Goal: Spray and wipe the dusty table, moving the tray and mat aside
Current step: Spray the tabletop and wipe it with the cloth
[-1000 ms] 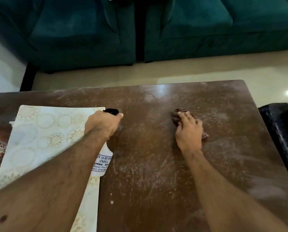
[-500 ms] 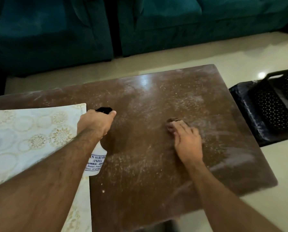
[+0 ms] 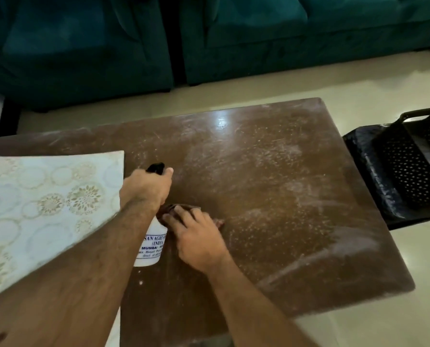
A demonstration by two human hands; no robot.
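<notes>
Left grip: left hand [image 3: 146, 187] curled tight round a white spray bottle [image 3: 151, 244], black nozzle forward.
Right grip: right hand [image 3: 196, 236], fingers straight, presses a brown cloth [image 3: 167, 209] flat beside the bottle.
Surface: brown, dusty surface [image 3: 271, 184].
Mat: patterned mat [image 3: 46, 204] at left.
Beyond: black basket [image 3: 406, 166] on the floor at right.

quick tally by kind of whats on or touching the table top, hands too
Patterned cream mat: 1
White plastic spray bottle with black nozzle: 1
Brown wiping cloth: 1
Hands: 2, left hand on the bottle, right hand on the cloth
Total: 5
</notes>
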